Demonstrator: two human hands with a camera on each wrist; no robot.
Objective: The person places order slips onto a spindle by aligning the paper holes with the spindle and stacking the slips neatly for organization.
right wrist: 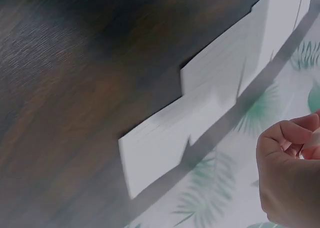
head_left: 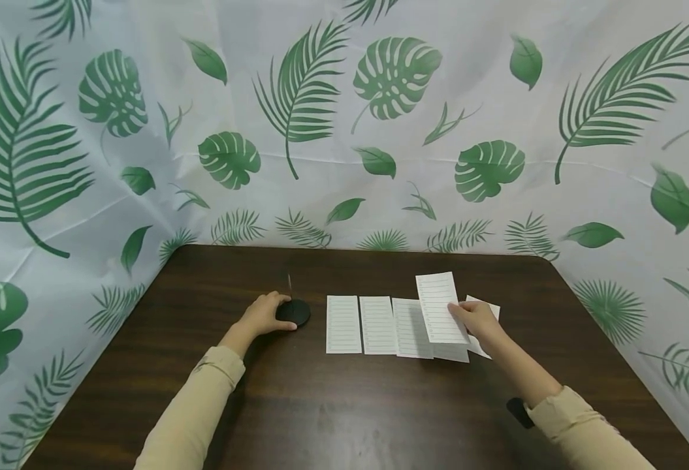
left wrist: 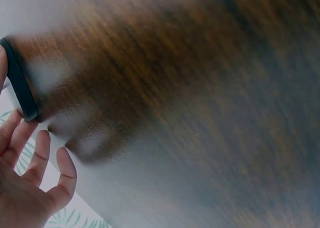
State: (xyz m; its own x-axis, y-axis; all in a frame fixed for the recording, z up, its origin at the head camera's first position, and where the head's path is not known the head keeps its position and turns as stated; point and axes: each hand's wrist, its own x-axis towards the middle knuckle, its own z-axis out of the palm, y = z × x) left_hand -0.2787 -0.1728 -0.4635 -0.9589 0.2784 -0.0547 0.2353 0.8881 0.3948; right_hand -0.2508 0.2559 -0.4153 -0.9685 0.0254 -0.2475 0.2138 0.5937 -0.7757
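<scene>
My left hand grips the round black base of a receipt spike, whose thin metal rod stands upright. In the left wrist view, the base shows edge-on between thumb and fingertips. Between thumb and fingers, my right hand pinches a lined paper slip, raised above the table. Beneath it lies a row of similar slips, partly covered on the right. Another slip pokes out behind the right hand. The right wrist view shows overlapping slips beside the right hand.
The dark wooden table reaches back to a white curtain with green leaf prints, which also hangs at both sides. A small black object shows beside the right sleeve.
</scene>
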